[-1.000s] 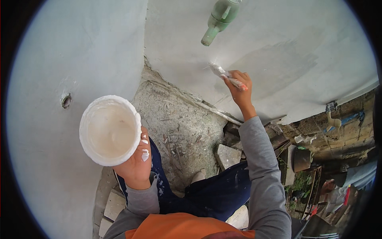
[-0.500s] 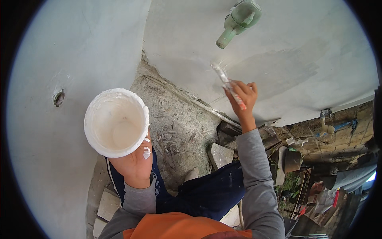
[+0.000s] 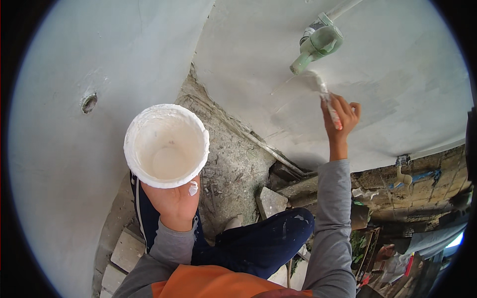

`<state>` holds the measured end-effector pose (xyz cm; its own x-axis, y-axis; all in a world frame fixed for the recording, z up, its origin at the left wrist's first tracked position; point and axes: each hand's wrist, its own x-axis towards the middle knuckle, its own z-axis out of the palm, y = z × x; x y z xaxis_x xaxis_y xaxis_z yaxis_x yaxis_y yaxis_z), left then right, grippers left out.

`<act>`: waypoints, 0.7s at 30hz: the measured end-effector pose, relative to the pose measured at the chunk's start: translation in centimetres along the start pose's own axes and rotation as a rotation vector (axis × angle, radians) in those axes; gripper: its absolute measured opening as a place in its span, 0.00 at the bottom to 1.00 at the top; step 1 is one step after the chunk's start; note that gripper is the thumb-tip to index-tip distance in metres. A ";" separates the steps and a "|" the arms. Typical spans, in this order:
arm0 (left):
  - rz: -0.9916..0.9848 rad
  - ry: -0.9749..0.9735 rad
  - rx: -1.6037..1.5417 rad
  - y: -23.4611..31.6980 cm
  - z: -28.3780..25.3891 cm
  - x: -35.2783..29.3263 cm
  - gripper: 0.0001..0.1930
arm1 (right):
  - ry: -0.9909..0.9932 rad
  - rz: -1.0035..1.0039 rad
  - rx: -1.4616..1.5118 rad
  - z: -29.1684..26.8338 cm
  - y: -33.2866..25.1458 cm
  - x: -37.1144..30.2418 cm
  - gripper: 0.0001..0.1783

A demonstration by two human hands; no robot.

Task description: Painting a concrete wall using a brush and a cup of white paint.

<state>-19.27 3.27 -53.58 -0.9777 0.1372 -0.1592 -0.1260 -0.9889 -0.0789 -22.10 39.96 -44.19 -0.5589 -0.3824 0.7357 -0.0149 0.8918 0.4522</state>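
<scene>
My left hand (image 3: pixel 173 202) supports a white paint bucket (image 3: pixel 130 144) from below, its mouth turned up toward me. Pale paint coats the inside and crusts the rim, and white smears mark the hand. Most of the fingers are hidden under the bucket. In my right hand (image 3: pixel 344 116) is a paintbrush (image 3: pixel 325 93) with a white-smeared, orange-red handle. Its blurred bristles are against the grey-white wall (image 3: pixel 397 59), just below and right of a green bottle-shaped piece (image 3: pixel 325 42) fixed on a pipe.
Another wall (image 3: pixel 54 164) with a round hole (image 3: pixel 89 103) rises at my left. Rough concrete floor (image 3: pixel 226 169) lies between the walls. Broken blocks (image 3: pixel 272 202) sit near my knee. A tap (image 3: pixel 402 175) and stacked clutter stand at the right.
My right hand has carried the brush rightward along the wall, its bristles now nearer the green piece. The whole view has shifted, showing more of the pipe. My left hand keeps holding the bucket.
</scene>
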 end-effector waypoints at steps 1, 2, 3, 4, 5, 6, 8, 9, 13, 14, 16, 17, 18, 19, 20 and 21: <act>-0.007 -0.002 0.004 0.0 0.0 0.2 0.20 | 0.061 0.039 -0.026 -1.0 0.8 0.9 0.09; -0.013 -0.006 0.010 0.0 0.0 0.2 0.20 | 0.054 0.041 -0.026 -1.3 0.7 1.0 0.09; -0.015 -0.001 0.012 0.1 -0.1 0.2 0.20 | 0.128 0.082 -0.013 -1.4 0.1 1.0 0.09; -0.019 -0.011 0.009 0.1 -0.1 0.2 0.20 | 0.208 0.117 -0.010 -1.7 -0.3 1.2 0.09; -0.022 -0.024 0.008 0.0 -0.2 0.4 0.19 | 0.224 0.107 0.081 -1.0 -0.9 0.2 0.08; -0.026 -0.032 0.005 -0.2 -0.2 0.4 0.19 | 0.180 0.113 0.170 -0.3 -2.2 -0.8 0.09; -0.009 -0.022 0.020 -0.6 -0.4 0.4 0.19 | -0.020 0.130 0.245 1.6 -5.1 -3.8 0.11; -0.025 -0.034 0.012 -1.0 -0.4 0.2 0.19 | -0.079 0.088 0.298 3.2 -6.0 -5.7 0.10; -0.027 0.062 -0.004 -1.0 -0.7 -0.2 0.19 | -0.243 -0.002 0.382 8.6 -10.0 -9.6 0.04; -0.031 0.058 -0.007 -1.0 -0.8 -0.2 0.19 | -0.313 0.005 0.351 9.2 -10.0 -9.7 0.04; -0.042 0.056 -0.019 -1.0 -0.8 -0.2 0.18 | -0.381 0.008 0.325 9.8 -9.4 -9.2 0.04; -0.051 0.062 -0.027 -0.8 -0.8 -0.2 0.18 | -0.358 -0.014 0.300 9.5 -8.5 -8.0 0.04; -0.044 0.064 -0.027 -0.7 -1.1 -0.2 0.18 | -0.337 -0.036 0.273 9.1 -7.5 -6.9 0.04; -0.053 0.022 -0.030 -0.4 -1.3 -0.1 0.18 | -0.268 -0.056 0.260 8.1 -6.4 -5.4 0.04; -0.069 -0.019 -0.035 -0.4 -1.6 0.0 0.18 | -0.240 -0.063 0.226 6.7 -4.9 -3.9 0.04; -0.071 -0.016 -0.040 -0.4 -1.5 0.2 0.18 | -0.167 -0.048 0.208 5.2 -3.4 -2.4 0.04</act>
<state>-19.12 3.80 -55.06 -0.9691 0.2058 -0.1360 -0.1887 -0.9736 -0.1288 -24.98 39.06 -50.14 -0.6826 -0.3954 0.6146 -0.2048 0.9108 0.3585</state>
